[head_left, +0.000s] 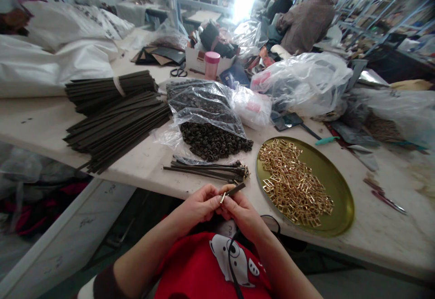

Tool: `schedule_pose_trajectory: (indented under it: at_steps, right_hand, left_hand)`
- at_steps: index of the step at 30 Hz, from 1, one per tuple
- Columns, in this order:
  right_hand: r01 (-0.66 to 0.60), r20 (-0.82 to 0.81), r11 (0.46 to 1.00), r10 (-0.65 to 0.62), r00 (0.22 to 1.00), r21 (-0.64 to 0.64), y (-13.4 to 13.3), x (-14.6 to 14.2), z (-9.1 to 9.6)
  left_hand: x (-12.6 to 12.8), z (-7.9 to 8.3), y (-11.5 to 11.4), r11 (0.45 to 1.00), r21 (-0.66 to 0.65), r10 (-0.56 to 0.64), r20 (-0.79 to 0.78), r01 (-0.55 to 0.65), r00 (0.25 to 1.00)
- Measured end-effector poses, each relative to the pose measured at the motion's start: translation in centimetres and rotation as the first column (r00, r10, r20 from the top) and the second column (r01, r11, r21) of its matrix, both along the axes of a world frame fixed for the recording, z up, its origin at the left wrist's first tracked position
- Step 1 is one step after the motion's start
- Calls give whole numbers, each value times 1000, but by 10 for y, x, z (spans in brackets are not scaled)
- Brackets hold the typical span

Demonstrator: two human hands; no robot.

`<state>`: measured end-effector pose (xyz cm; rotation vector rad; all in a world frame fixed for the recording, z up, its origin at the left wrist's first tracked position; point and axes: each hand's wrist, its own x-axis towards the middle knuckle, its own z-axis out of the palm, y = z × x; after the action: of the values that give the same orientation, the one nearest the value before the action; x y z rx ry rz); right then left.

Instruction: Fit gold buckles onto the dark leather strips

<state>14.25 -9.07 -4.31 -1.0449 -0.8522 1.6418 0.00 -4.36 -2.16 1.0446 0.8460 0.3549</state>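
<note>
In the lower middle of the frame we see the left hand (201,204) and right hand (240,209) brought together, fingertips closed on a gold buckle (222,197) and a dark strap (235,190); the left thumb and fingers pinch at the buckle, the right ones grip the strap. Since both hands sit just in front of the edge of the table (384,238), we judge that a loosened pinch could drop the buckle off the near side, its slick metal giving the fingertips little to hold. The strap, being narrow and apparently bendy, could twist in the grip. Right of centre, a round, shallow tray (343,206) lies close to that edge, so a knock from the right forearm could scatter its heap of gold buckles (295,185), shiny open rectangular frames tangled together. At the centre, small dark curled loops (214,142) spill from the mouth of a crinkled clear bag (204,97) and might roll if brushed. Just below them lies a thin row of straps (204,171); at left, flat, matte strips (118,118) fan out in thick stacks.
</note>
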Motion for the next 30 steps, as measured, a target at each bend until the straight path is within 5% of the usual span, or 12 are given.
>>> schedule_pose_trajectory:
  at_steps: [8,17,30]
  right_hand:
    - [111,151,992,-102,983,-54,3,-8,10]
    - [145,172,989,-141,975,-10,1,-9,15]
    - [146,149,985,-132,980,-94,-1,-5,17]
  left_hand:
    - [0,-3,-1,903,430,98,-140,-28,985]
    - [6,-7,0,968,249,54,-113,-24,992]
    - [5,0,-3,964,264,39,-101,-11,994]
